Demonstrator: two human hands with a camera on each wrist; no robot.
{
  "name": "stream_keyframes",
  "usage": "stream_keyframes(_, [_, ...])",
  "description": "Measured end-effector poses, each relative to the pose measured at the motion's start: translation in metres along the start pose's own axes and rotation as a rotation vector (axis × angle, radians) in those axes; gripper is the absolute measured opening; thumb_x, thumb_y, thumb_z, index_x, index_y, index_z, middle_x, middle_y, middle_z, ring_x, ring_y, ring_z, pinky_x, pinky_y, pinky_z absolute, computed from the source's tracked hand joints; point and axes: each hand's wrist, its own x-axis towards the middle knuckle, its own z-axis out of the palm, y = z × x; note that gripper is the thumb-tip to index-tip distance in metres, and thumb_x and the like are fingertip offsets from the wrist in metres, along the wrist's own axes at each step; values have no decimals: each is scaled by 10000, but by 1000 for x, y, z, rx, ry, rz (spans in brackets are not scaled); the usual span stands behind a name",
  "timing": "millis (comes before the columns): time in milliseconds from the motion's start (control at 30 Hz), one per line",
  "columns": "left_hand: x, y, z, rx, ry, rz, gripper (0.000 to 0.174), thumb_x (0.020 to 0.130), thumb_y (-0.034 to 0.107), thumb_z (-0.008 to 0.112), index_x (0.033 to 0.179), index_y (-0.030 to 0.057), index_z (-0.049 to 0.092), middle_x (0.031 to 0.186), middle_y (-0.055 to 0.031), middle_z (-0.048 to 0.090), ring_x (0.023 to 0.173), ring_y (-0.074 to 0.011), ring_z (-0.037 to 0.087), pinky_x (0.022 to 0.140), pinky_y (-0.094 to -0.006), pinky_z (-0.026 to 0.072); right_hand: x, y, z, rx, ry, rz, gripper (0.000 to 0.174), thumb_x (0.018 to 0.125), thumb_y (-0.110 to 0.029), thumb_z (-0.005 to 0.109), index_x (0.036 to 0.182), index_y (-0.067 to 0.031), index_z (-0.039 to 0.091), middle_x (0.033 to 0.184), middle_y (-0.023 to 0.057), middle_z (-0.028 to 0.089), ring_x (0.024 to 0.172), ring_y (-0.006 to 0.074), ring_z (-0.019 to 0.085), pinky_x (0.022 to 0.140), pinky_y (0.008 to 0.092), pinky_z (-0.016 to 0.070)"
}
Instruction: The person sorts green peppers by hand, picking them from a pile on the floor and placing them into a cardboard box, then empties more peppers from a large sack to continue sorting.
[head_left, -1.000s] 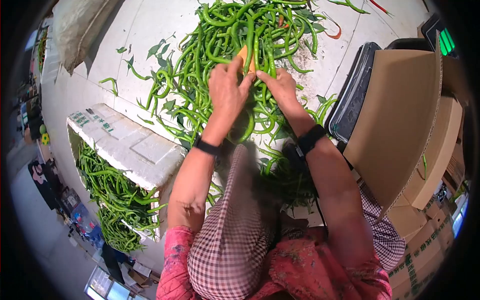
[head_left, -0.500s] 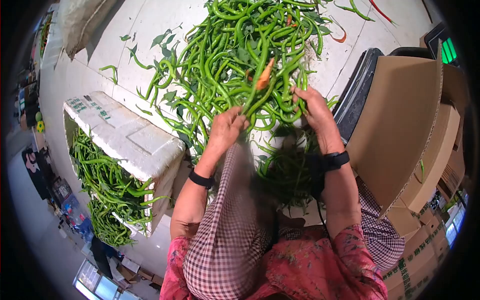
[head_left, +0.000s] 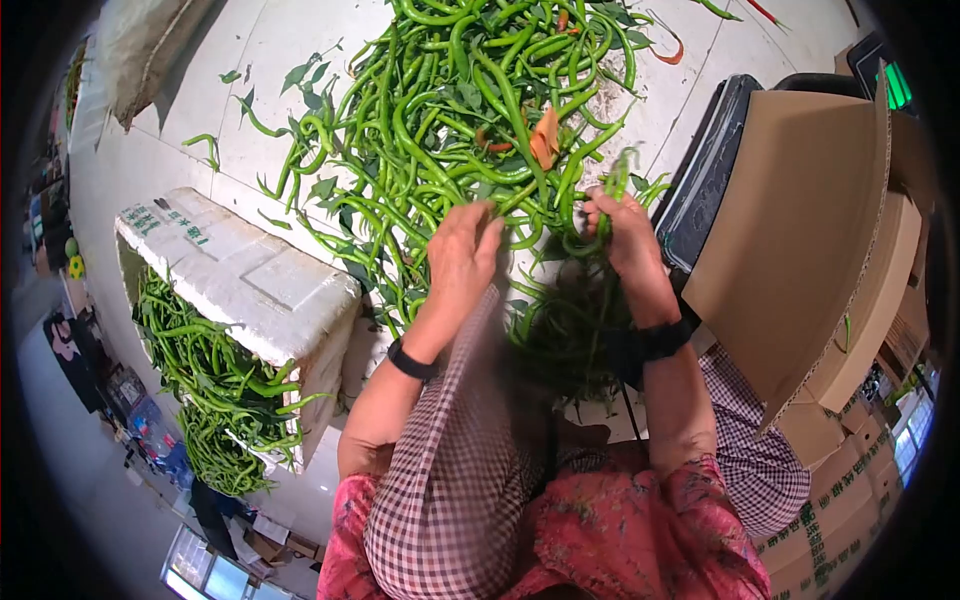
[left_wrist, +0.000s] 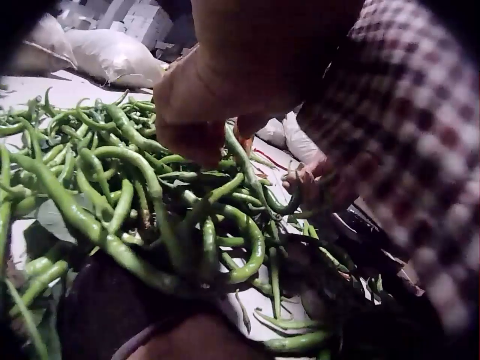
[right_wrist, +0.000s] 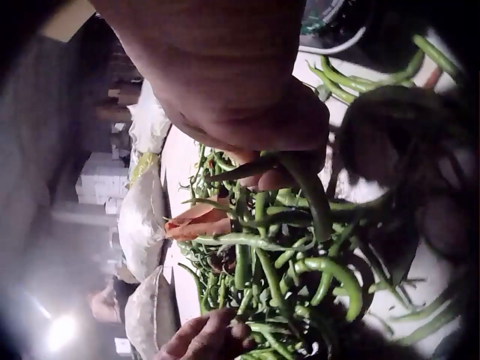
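Note:
A heap of long green chili peppers (head_left: pixel 430 130) with leaves is spread over the pale floor in front of me. My right hand (head_left: pixel 632 240) grips a few curved green chili peppers (right_wrist: pixel 311 191) at the heap's near right side; one blurred end sticks up past the fingers. My left hand (head_left: pixel 462 255) is at the heap's near edge, bent fingers right over the peppers. Its fingertips are blurred, and I cannot tell whether they pinch one. An orange, folded-looking scrap (head_left: pixel 544 138) lies on the heap beyond both hands.
A white foam box (head_left: pixel 250 270) on its side at the left spills green peppers (head_left: pixel 205 350). At the right are a dark case (head_left: pixel 705 170) and an opened cardboard box (head_left: pixel 785 230). A pale sack (head_left: pixel 150 55) is at upper left; more peppers lie in shadow between my legs.
Both hands have drawn back from the orange scrap toward me and moved apart. The left fingers have left the long pepper they pinched half a second ago; the right hand now has peppers in it.

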Motion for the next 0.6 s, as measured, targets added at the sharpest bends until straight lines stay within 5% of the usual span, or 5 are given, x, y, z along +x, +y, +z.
stream_keyframes(100, [28,0,30,88,158,203,362,800,265,737,998,-22,641,864,-162,650,797,-300,643,698,-396,504,3,3,13,-82,-94,-112,252,897,-230,642,995,-6,579,739,13,568,586,93,488,514,249,403])
stream_keyframes(200, [46,12,48,201,63,56,381,771,315,760,911,-9,616,841,-160,644,762,-322,638,664,-425,498,24,-1,14,-299,23,-296,281,882,-245,657,973,14,599,726,20,579,591,98,513,530,256,426])
stream_keyframes(400, [58,14,54,326,74,171,271,766,229,729,860,23,581,784,-157,608,674,-323,614,607,-417,484,79,9,12,-637,192,-194,259,771,-251,736,854,-9,695,734,68,664,645,161,602,597,333,485])
stream_keyframes(500, [49,26,34,-263,34,12,132,814,115,657,892,49,574,774,-101,564,678,-254,560,610,-359,436,80,9,-2,-498,290,-209,193,744,-146,673,869,0,695,722,51,647,612,152,579,571,325,462])
stream_keyframes(600, [43,20,-7,-366,131,-174,117,852,101,627,950,41,607,802,-93,588,693,-208,558,633,-320,443,45,-17,-8,-326,220,-177,185,813,-157,658,934,-23,620,740,23,580,624,120,514,515,279,411])
